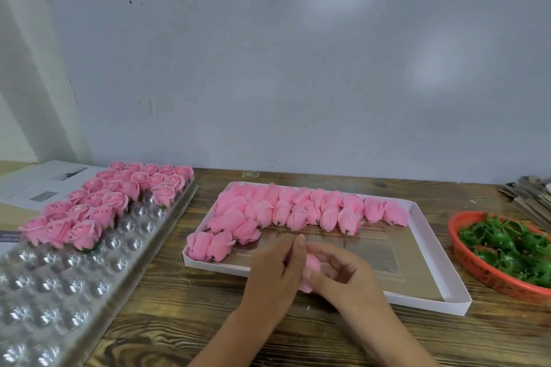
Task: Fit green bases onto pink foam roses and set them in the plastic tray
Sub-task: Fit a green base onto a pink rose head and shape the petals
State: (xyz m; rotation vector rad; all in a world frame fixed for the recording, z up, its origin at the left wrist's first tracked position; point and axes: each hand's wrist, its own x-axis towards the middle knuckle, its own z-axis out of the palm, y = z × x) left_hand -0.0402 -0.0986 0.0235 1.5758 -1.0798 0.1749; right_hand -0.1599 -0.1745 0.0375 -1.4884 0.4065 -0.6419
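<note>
The pink foam rose (pixel 311 270) between the left hand (pixel 275 272) and right hand (pixel 343 280) is mostly covered by fingers, so its underside cannot be seen. The plastic tray (pixel 74 271) runs off the left and bottom edges. The orange basket (pixel 489 274) of green bases (pixel 507 247) is cut by the right edge, as is a stack of cardboard (pixel 530 197). Both forearms leave the bottom edge.

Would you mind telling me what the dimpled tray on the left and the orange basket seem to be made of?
The dimpled tray looks like thin clear moulded plastic: its cups are see-through and throw glossy highlights. The orange basket seems to be matte woven-look plastic mesh, judging by its fine grid wall, though that is less certain.
</note>
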